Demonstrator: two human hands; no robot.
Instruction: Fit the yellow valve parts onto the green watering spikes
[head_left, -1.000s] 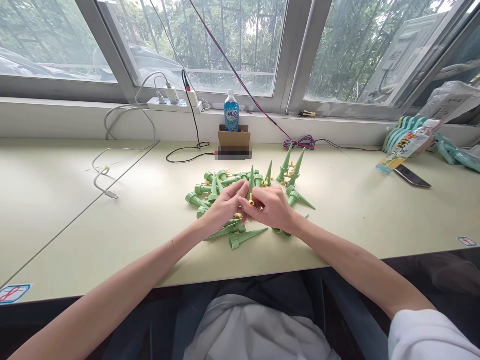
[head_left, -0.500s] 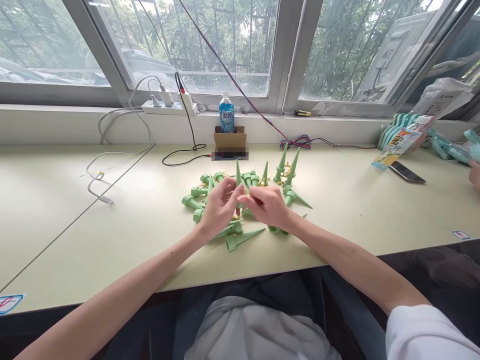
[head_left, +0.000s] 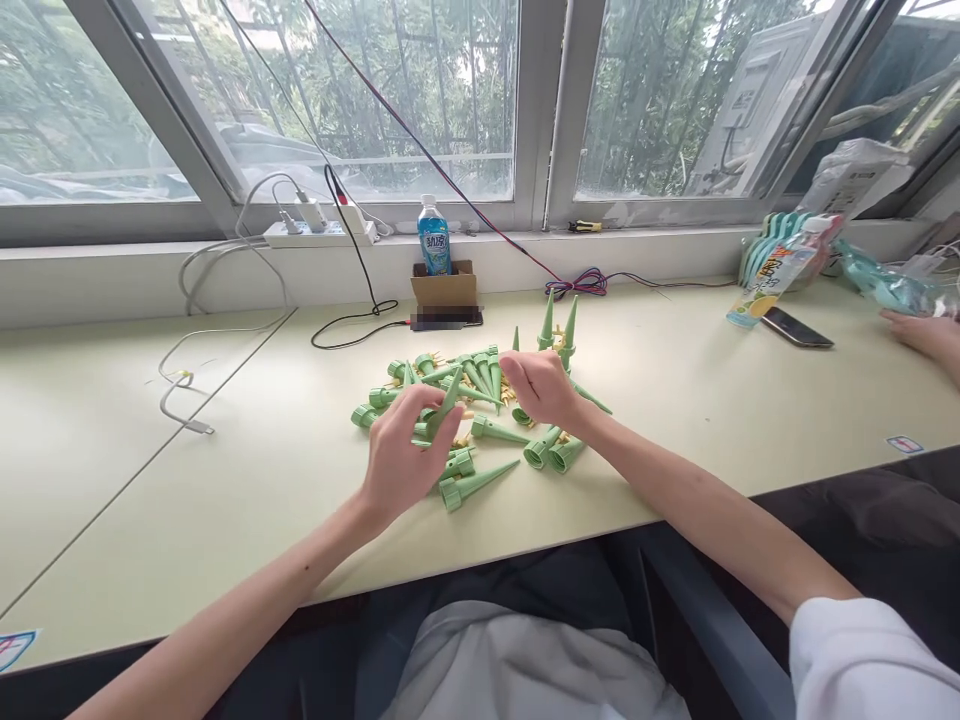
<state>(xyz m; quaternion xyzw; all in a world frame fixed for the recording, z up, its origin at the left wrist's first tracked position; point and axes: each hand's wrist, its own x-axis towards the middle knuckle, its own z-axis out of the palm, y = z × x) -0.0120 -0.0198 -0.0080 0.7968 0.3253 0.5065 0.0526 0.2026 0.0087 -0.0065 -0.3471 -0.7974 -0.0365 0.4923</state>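
My left hand (head_left: 401, 450) pinches a green plastic watering spike (head_left: 451, 396), its tapered tip pointing up. To the right of it, my right hand (head_left: 546, 388) is closed over the pile. Its fingertips are turned away, so I cannot make out what is in them. Under and around both hands lie several loose green spikes (head_left: 495, 431) with ribbed round caps. Small yellow plastic pieces (head_left: 508, 388) are scattered among them. Just behind my right hand, two spikes (head_left: 570, 328) stand upright with yellow pieces beside them.
A small cardboard box (head_left: 444, 290) with a blue bottle (head_left: 434, 238) stands at the back, near a power strip (head_left: 319, 236). Cables (head_left: 587, 282) lie along the wall. On the right are a drink bottle (head_left: 769, 285), a phone (head_left: 798, 328) and another person's hand (head_left: 921, 332).
My hands were together at one upright spike and are now apart. The left has drawn left with the spike, now tilted; the right has moved away to the right. The view has shifted slightly.
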